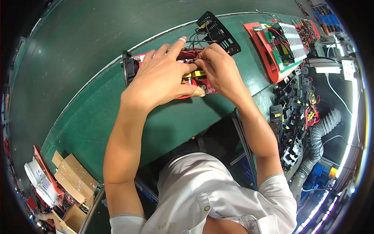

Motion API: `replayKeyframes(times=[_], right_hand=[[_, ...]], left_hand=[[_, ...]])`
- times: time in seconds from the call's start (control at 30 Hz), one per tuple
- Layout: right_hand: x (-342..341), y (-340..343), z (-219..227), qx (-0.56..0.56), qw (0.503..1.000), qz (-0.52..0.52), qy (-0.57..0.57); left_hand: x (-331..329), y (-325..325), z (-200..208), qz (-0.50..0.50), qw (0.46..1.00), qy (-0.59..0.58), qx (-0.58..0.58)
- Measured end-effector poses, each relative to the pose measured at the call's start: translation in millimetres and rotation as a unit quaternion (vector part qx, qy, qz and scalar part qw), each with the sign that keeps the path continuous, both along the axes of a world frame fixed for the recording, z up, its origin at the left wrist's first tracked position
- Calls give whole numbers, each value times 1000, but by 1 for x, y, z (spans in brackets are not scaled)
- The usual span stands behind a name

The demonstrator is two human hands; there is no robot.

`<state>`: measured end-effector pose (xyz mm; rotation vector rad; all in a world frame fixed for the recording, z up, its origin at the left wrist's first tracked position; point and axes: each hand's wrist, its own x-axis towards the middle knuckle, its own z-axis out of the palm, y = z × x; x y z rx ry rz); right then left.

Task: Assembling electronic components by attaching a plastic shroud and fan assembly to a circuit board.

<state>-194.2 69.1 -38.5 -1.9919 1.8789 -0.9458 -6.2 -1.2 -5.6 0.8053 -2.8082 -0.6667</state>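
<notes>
My left hand [157, 80] lies spread over a red circuit board [212, 90] with yellow-taped parts and red wires. Its fingers are stretched apart, and pale wraps cover two of its digits. Thumb and fingers of my right hand [220, 66] are pinched together at the far right part of the board, by the wires; what they hold is hidden. A black housing end [129, 67] shows at the board's left. Beyond my right hand lies a black slotted panel [222, 34], with dark wires running from it toward the board.
On the right of the green table [171, 124] is another assembly with a red base [260, 52] and a white slotted cover [293, 43]. Many black parts [290, 117] lie heaped beside a grey flexible duct [321, 130]. Cardboard boxes [76, 175] stand at the lower left.
</notes>
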Motion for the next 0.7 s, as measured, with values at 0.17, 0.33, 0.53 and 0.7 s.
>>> replayKeyframes(times=[0.17, 0.33, 0.53, 0.7], right_hand=[[1, -1, -2, -2, 1000, -5, 1], [-2, 0, -6, -14, 1000, -12, -11], [2, -2, -10, -1, 1000, -1, 10], [-2, 37, 11, -142, 989, -32, -16]], left_hand=[[-1, -5, -1, 4, 999, -5, 32], [-6, -4, 0, 12, 999, -22, 37], [-6, -6, 1, 37, 997, -58, 28], [2, -10, 9, -14, 999, -3, 50]])
